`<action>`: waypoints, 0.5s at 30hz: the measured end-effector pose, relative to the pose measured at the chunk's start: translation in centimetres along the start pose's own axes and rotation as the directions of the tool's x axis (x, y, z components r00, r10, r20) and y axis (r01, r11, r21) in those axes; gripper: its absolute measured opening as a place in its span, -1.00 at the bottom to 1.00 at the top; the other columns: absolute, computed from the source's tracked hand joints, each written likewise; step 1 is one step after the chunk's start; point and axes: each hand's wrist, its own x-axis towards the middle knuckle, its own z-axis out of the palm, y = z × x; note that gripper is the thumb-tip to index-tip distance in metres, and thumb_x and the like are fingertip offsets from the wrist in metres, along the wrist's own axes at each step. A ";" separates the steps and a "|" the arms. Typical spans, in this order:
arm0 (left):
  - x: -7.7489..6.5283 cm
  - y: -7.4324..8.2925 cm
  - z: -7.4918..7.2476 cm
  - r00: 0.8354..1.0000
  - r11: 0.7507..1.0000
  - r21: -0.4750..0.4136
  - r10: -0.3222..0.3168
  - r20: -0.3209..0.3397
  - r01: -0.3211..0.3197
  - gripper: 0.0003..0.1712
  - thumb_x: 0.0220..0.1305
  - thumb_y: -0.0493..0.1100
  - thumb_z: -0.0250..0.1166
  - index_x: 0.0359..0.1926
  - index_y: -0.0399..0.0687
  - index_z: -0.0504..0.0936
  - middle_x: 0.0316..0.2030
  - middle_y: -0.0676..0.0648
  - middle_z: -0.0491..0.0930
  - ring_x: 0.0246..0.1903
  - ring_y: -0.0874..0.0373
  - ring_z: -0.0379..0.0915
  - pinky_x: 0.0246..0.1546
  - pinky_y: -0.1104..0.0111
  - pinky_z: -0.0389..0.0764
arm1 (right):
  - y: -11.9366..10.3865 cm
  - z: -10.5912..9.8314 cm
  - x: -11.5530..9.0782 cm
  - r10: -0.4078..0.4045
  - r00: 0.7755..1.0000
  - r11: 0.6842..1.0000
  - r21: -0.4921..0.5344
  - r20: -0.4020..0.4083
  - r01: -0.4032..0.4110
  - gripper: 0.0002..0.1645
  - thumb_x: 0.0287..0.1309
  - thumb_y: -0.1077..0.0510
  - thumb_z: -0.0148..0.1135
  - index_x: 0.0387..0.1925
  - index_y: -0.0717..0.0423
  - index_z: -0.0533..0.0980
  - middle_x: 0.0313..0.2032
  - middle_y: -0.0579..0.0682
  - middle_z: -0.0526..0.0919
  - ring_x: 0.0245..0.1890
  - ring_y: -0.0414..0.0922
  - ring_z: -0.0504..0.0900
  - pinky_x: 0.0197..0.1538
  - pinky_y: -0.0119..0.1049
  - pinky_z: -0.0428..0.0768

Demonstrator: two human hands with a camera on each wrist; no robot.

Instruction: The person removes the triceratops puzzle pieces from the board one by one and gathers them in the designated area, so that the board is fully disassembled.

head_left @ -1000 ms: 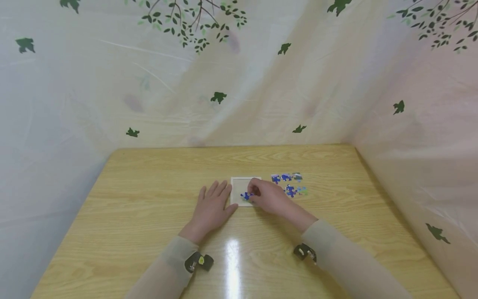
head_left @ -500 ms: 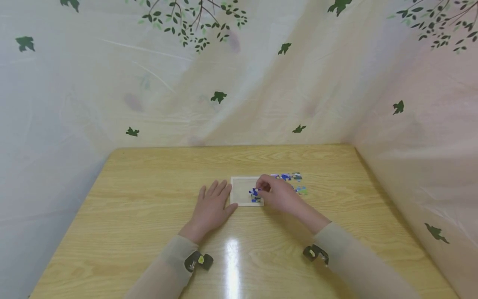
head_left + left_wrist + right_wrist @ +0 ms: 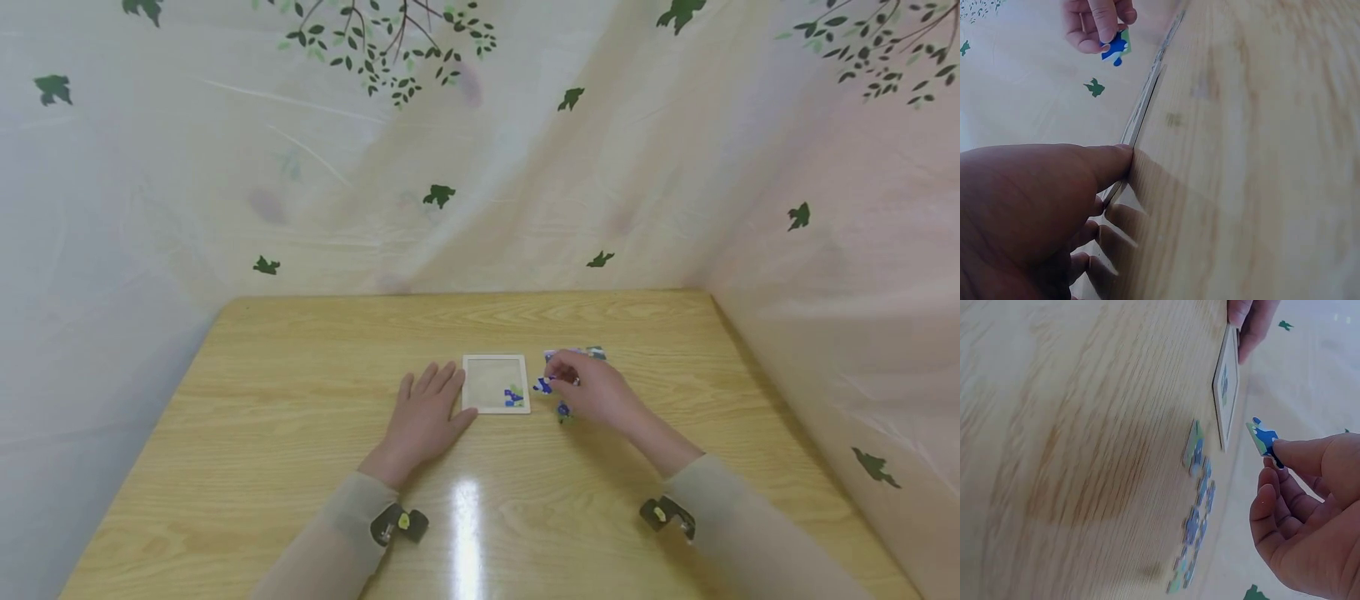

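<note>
A white-rimmed puzzle frame lies on the table, with joined blue and green puzzle pieces in its lower right corner. My left hand rests flat, fingers spread, its fingertips and thumb at the frame's left edge. To the right of the frame, my right hand pinches a jigsaw puzzle piece between thumb and fingers, raised above the table. That piece is blue with a green edge. Under and behind the right hand lie loose puzzle pieces, some hidden by it in the head view.
A single loose puzzle piece lies nearer me than the others. The wooden table ends at the back against a pale curtain printed with leaves. Another curtain side runs along the right edge.
My right hand has moved right, from over the frame to beside it, with a puzzle piece still pinched. The pieces in the frame's corner are now uncovered. My left hand stays put.
</note>
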 end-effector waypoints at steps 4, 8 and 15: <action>0.0 0.0 0.0 1.000 1.000 0.000 -0.003 0.002 0.003 -0.14 0.66 0.28 0.17 0.71 -0.10 0.30 0.72 -0.18 0.14 0.72 -0.25 -0.09 0.68 -0.29 -0.20 | 1.0 -0.6 -0.5 0.018 1.000 1.000 -0.014 -0.015 -0.018 -0.90 0.55 0.24 0.34 -0.02 0.01 0.70 -0.17 -0.10 0.73 -0.12 -0.08 0.66 -0.04 -0.09 0.70; 0.0 0.0 0.0 1.000 1.000 0.000 -0.005 0.002 0.005 -0.15 0.66 0.28 0.17 0.70 -0.10 0.30 0.72 -0.18 0.14 0.72 -0.25 -0.09 0.68 -0.29 -0.20 | 1.8 -1.1 -0.8 0.013 1.000 1.000 -0.026 -0.027 -0.014 -0.89 0.54 0.27 0.35 -0.01 0.05 0.70 -0.17 -0.06 0.74 -0.10 -0.05 0.68 -0.02 -0.04 0.72; 0.0 0.0 0.0 1.000 1.000 0.002 -0.003 0.002 0.003 -0.14 0.66 0.28 0.16 0.70 -0.11 0.31 0.72 -0.19 0.14 0.71 -0.25 -0.08 0.68 -0.29 -0.19 | 2.8 -2.1 -1.6 0.051 0.999 0.998 -0.024 -0.013 -0.051 -0.90 0.56 0.24 0.33 0.00 0.07 0.70 -0.11 -0.04 0.76 -0.01 0.00 0.71 0.08 0.05 0.74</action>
